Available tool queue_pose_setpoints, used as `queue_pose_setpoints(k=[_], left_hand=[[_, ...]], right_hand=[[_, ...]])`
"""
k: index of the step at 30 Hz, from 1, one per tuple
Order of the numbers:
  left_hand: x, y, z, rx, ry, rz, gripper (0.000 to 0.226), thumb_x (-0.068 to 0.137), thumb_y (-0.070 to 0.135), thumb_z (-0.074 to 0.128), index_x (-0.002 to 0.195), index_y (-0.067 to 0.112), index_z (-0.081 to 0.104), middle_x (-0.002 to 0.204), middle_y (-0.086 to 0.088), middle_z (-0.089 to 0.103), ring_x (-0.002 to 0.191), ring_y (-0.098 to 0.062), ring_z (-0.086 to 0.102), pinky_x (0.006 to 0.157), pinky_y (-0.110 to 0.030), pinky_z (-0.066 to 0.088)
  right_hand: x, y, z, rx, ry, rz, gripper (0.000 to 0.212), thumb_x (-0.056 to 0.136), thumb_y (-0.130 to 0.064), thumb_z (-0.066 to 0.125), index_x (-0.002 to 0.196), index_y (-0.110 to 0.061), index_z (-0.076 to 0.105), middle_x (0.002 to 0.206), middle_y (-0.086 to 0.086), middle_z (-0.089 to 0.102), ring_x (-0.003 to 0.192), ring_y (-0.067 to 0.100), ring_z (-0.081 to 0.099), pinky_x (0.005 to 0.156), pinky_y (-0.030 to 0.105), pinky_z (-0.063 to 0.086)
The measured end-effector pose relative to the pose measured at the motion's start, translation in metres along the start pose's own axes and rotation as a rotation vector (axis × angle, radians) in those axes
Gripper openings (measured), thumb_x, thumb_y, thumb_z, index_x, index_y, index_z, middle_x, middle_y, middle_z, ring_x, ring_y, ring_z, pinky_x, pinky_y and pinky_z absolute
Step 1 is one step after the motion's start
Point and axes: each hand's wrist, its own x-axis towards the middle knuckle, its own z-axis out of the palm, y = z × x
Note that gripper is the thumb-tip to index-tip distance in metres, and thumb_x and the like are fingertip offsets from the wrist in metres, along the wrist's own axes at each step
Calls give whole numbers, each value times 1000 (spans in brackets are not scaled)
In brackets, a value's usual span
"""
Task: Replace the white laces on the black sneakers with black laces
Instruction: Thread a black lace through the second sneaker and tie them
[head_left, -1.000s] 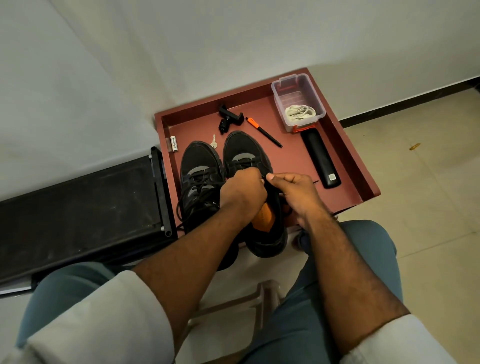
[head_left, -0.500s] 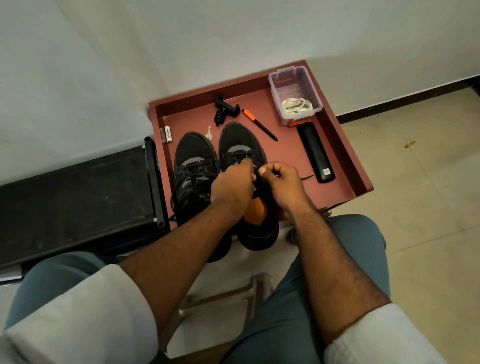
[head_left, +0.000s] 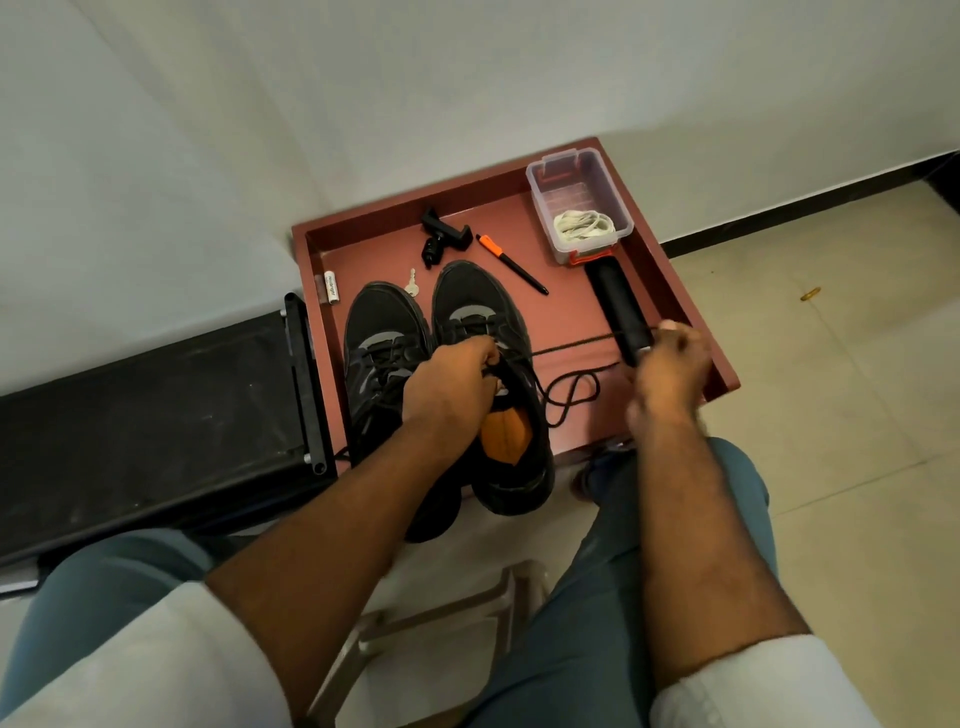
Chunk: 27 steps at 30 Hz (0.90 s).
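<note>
Our right hand has swung out from the right sneaker to the tray's right side, drawing the black lace taut through an eyelet; we judge this shoe nearly laced. Its fingers are closed on the lace end, blurred. Our left hand pinches lace at the tongue. White laces lie in the box.

White wall, beige tiled floor, dark skirting, possibly black bench.
</note>
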Motion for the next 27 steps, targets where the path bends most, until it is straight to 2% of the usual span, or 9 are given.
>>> queue_pose_setpoints(k=[4,6,8,10,13,16,20,23,27], left_hand=[[3,-1,-3,140,70,98,17,96,21,54,110,21,63,100,1,69,92,-23,63,81,-36,48],[6,-2,-3,215,100,142,21,96,23,55,115,24,62,105,2,70,100,-23,61,90,-39,40],[10,-1,-3,253,81,155,30,95,25,57,124,30,57,113,4,68,107,-23,57,93,-41,36],[12,-2,-4,291,40,161,34,95,27,56,128,36,56,119,6,66,113,-22,54,92,-42,33],[13,-3,-6,317,11,158,33,96,31,54,128,40,57,122,10,65,116,-19,52,92,-42,28],[13,-6,-6,304,8,150,35,96,30,54,129,40,56,124,11,64,117,-17,51,94,-42,27],[11,-7,-4,353,1,164,35,97,33,52,132,38,54,127,10,60,122,-19,44,103,-45,23],[10,-7,-1,424,39,184,36,97,38,52,133,38,55,134,5,48,127,-22,34,109,-47,22],[9,-6,-3,408,50,193,35,92,37,60,127,38,60,150,1,33,139,-26,21,110,-51,18]], right_hand=[[13,3,-13,-325,132,-274,12,95,-12,60,104,-13,67,121,10,59,101,18,57,70,8,46],[-2,9,2,-433,-267,-434,26,90,-7,65,109,-24,68,133,4,54,119,16,53,83,11,47],[-16,20,16,-579,-637,-519,33,86,-11,70,110,-33,70,145,-3,46,136,19,39,108,38,41],[-25,27,24,-806,-698,-584,25,88,-21,69,110,-33,72,152,-11,38,145,19,22,116,50,21],[-34,24,26,-735,-597,-584,14,90,-22,66,101,-27,73,143,-18,42,140,15,29,112,45,23],[-19,10,12,-165,-135,-301,15,97,-17,55,109,-22,63,126,-7,53,111,11,54,87,21,47],[13,-1,-17,147,331,-238,12,99,-23,48,96,-22,59,121,13,56,98,16,57,89,38,53],[-2,7,-6,-181,153,-552,30,96,-20,58,125,-13,56,140,8,45,126,20,49,99,26,49],[-30,22,20,-533,-544,-793,22,92,-27,57,111,-25,68,116,-8,65,112,13,59,97,50,48]])
